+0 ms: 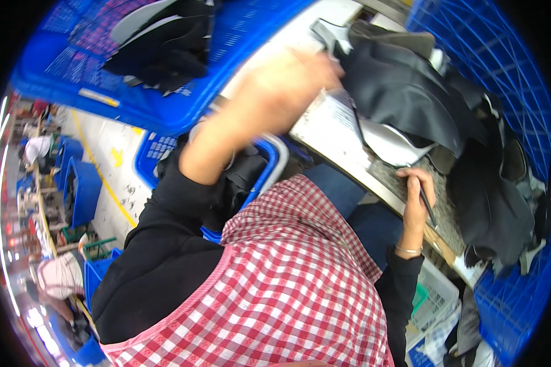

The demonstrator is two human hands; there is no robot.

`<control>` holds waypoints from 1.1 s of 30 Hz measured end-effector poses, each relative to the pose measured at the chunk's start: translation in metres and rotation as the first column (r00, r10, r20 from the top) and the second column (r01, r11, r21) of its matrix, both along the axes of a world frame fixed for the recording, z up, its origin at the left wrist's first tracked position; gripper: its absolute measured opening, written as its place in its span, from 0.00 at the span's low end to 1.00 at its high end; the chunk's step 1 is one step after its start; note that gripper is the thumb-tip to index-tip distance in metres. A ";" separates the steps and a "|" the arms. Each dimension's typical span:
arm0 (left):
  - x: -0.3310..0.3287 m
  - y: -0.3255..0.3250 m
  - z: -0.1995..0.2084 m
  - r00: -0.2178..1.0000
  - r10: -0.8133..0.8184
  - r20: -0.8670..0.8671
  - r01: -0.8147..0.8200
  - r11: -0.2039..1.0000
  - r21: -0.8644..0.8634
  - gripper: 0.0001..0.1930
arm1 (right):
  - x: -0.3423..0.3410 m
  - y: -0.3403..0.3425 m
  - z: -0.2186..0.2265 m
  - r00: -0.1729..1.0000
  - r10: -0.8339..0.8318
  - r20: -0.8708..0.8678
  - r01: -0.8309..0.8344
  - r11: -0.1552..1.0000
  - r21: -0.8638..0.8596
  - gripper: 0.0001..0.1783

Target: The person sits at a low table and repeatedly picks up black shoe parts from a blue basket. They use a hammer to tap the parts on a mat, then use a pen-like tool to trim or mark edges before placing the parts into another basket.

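My left hand (pixel 288 82) is smeared by motion over the worktable, beside the blue crate, and what its fingers hold, if anything, cannot be made out. A pile of black leather-like pieces (pixel 404 92) lies just to its right. My right hand (pixel 417 186) is closed round a slim dark pen-like tool (pixel 429 211), low over a rough grey patch of the table. Close to its fingertips lies a piece with a white underside (pixel 395 144). Between the hands rests a printed paper sheet (pixel 337 119) on the table (pixel 315 134).
A large blue crate (pixel 159 113) with black and grey pieces stands at the upper left. Below it sits another blue basket (pixel 146 160) with dark scraps. Blue crates (pixel 496 67) edge the right side. A pale basket (pixel 438 300) stands under the table. People work far left.
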State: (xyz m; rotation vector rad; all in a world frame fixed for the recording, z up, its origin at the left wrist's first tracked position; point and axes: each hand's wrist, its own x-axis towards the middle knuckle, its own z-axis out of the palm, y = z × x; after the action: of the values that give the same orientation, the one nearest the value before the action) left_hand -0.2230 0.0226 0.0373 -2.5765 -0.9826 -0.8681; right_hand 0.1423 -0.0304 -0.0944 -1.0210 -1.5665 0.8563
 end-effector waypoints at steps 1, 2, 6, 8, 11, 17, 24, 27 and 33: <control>-0.044 0.009 0.022 0.966 0.256 0.024 -0.255 0.941 0.222 0.19 | -0.006 0.000 0.000 0.998 0.068 0.005 -0.068 0.998 0.013 0.13; -0.089 0.008 0.043 0.942 0.330 0.058 -0.334 0.908 0.253 0.21 | -0.013 0.001 0.000 0.994 0.104 -0.016 -0.104 0.995 -0.001 0.14; -0.196 -0.012 0.063 0.325 0.939 -0.112 -0.858 0.342 0.384 0.24 | -0.033 0.008 0.005 0.983 0.109 0.147 -0.113 0.993 0.021 0.16; -0.214 -0.021 0.060 0.109 0.960 -0.260 -0.951 0.177 0.255 0.25 | -0.035 0.010 0.008 0.982 0.088 0.169 -0.090 0.996 0.007 0.16; -0.213 -0.026 0.050 0.091 0.969 -0.231 -0.985 0.123 0.125 0.25 | -0.031 0.011 0.009 0.980 0.081 0.182 -0.074 0.996 -0.044 0.15; -0.205 -0.023 0.027 0.240 0.938 0.252 -0.929 0.146 0.340 0.19 | -0.026 0.011 0.000 0.982 0.058 0.179 -0.059 0.998 0.003 0.15; -0.180 -0.046 -0.046 0.438 0.871 0.222 -0.895 0.400 0.195 0.07 | -0.025 0.010 0.003 0.980 0.058 0.189 -0.063 0.998 0.022 0.13; -0.183 -0.035 -0.022 0.237 0.964 0.121 -0.971 0.231 0.058 0.11 | -0.025 0.011 0.006 0.959 0.054 0.280 -0.080 0.993 0.082 0.12; -0.145 0.033 0.078 0.526 0.772 0.357 -0.833 0.382 0.400 0.12 | -0.030 0.012 0.010 0.958 0.042 0.283 -0.073 0.992 0.100 0.15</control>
State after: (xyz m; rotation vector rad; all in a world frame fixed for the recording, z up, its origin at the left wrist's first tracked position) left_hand -0.3684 0.0560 0.1149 -1.2729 -1.5506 -0.8031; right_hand 0.1127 -0.0185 -0.0841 -1.0554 -1.8694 0.6766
